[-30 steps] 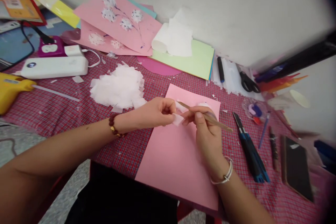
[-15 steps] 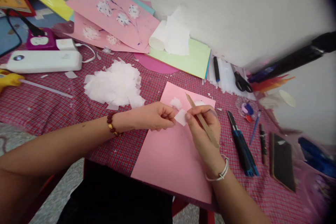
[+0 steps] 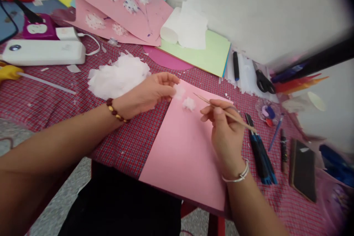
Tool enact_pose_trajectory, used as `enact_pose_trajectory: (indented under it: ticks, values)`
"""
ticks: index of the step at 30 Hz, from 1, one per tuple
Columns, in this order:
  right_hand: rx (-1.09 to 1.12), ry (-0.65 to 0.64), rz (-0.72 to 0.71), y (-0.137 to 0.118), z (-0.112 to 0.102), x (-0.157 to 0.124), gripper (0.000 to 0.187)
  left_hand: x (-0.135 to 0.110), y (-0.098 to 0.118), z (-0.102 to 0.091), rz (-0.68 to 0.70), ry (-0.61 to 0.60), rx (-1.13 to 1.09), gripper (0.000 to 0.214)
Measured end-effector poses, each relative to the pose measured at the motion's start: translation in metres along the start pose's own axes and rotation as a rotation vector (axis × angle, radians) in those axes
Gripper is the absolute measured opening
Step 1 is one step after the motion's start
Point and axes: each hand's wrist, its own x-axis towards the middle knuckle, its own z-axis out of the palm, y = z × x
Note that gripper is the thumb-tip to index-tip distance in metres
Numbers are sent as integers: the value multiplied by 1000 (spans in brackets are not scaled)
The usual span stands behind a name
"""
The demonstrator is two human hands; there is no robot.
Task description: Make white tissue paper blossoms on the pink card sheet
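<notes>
My left hand [image 3: 149, 94] holds a small white piece of thin paper [image 3: 179, 91] at its thumb and fingertips, over the upper left edge of the pink sheet [image 3: 182, 155]. The paper is slightly blurred. Between the thumb and fingers of my right hand [image 3: 228, 132] is a slim pointed wooden stick [image 3: 203, 99], its tip aimed left towards the paper. A crumpled white paper tuft [image 3: 189, 104] sits on the pink sheet below the stick's tip. Beyond my left hand lies a heap of white paper pieces [image 3: 118, 75].
Pink sheets with white paper flowers [image 3: 132, 5] and a white paper roll [image 3: 170, 31] lie at the back. On the right are box cutters [image 3: 260, 155], black scissors [image 3: 264, 83], and a phone-like dark slab [image 3: 302, 169]. A white power bank [image 3: 44, 52] lies left.
My hands have moved apart, the left up and left with a white paper piece, the right to the right with the stick. The white tuft is now uncovered. The view has shifted slightly.
</notes>
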Motion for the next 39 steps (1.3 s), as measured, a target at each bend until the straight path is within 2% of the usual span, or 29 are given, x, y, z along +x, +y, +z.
enact_pose_trajectory:
  ticks: [3,6,12,17,21,27,35,39]
  values:
    - [44,40,45,9,-10,7,24,13,3,-20,-30,46,137,11]
    - [-23,12,48,15,-14,9,25,19,1,-25,-43,27,250,6]
    - [-137,-78,-15,21,-8,9,18,17,-4,-21,37,-24,361,5]
    - [-156,-40,19,24,-6,12,21,16,-7,-24,171,-152,389,8]
    - [-125,-4,50,25,-5,14,21,15,-9,-17,169,-244,466,9]
    - [-63,-8,75,25,-5,14,21,17,-18,-1,260,-198,700,27]
    - [35,23,90,25,-7,13,24,24,-26,2,437,-169,1044,39]
    - [66,32,80,26,-7,12,25,24,-26,4,499,-152,1108,40]
